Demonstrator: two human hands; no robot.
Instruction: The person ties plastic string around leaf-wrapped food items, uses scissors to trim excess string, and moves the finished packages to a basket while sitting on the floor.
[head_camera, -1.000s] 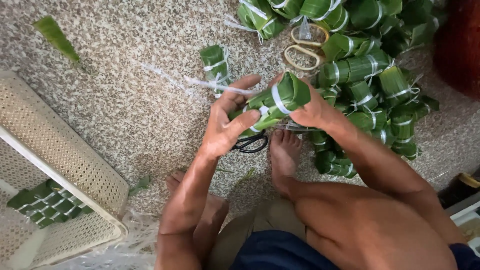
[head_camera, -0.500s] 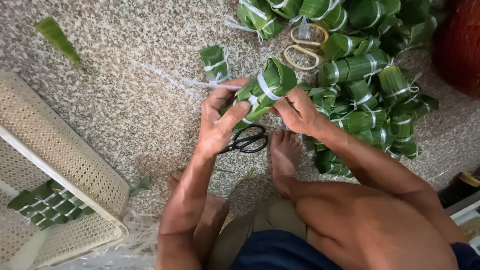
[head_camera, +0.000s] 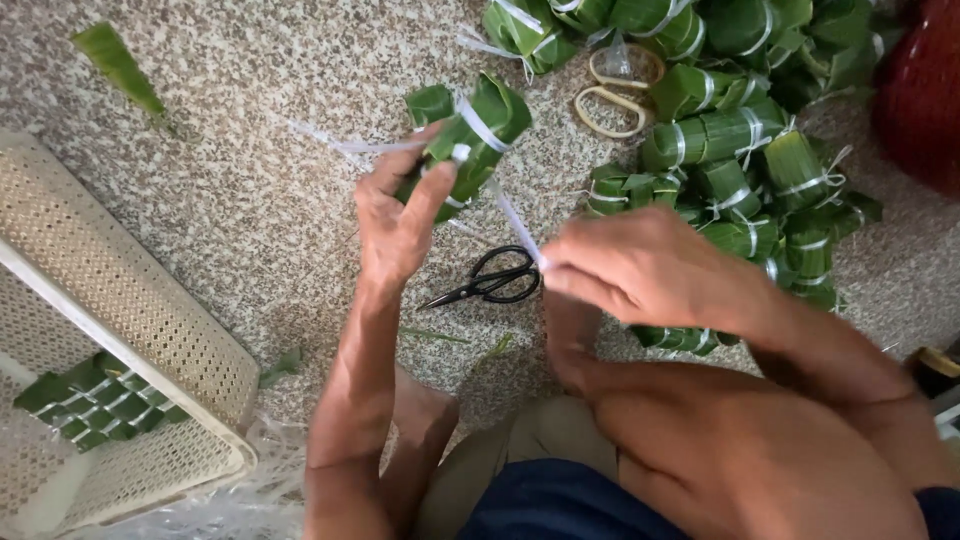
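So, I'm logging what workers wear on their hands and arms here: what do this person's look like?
Both the left hand and the right hand are bare: no gloves, rings or watch show. Both forearms are uncovered, with no sleeves in view. Dark blue cloth shows at the bottom edge.

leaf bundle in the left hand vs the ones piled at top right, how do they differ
The green leaf-wrapped bundle is held up off the floor in the left hand; the pile of tied green leaf bundles lies on the speckled floor. The held one trails a loose white strip that the right hand pulls; the piled ones sit knotted. Both are green with white ties.
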